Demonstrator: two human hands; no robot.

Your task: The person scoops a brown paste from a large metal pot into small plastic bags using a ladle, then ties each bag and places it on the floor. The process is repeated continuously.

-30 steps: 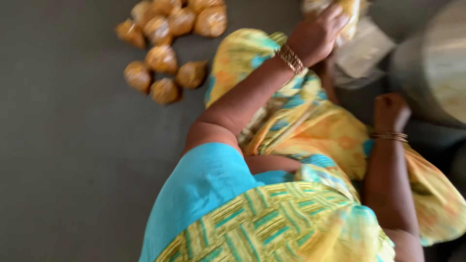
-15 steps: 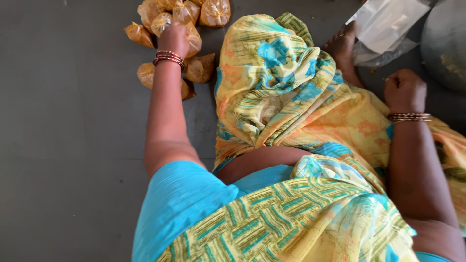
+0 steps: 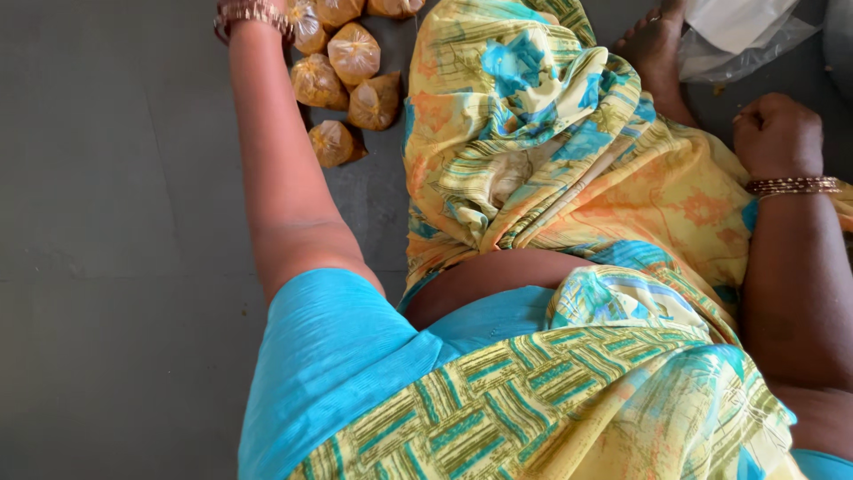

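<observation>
Several small clear packets of yellow-orange powder (image 3: 354,52) lie in a cluster on the dark grey floor (image 3: 115,222) at the upper left. My left arm reaches up beside them. Its bangled wrist (image 3: 253,12) is at the top edge, and the hand itself is cut off above the frame. My right hand (image 3: 775,133) is curled into a fist with nothing showing in it, resting on the yellow and blue patterned cloth (image 3: 533,151) over my knee at the right.
My bare foot (image 3: 653,49) sticks out beyond the cloth at the top. A pile of clear plastic bags (image 3: 737,31) lies just right of it. A sliver of a grey vessel (image 3: 840,27) shows at the top right corner.
My left hand swung from the plastic bags at the upper right over to the packets at the left, then went on up past the frame's top edge. The right fist stayed on the knee.
</observation>
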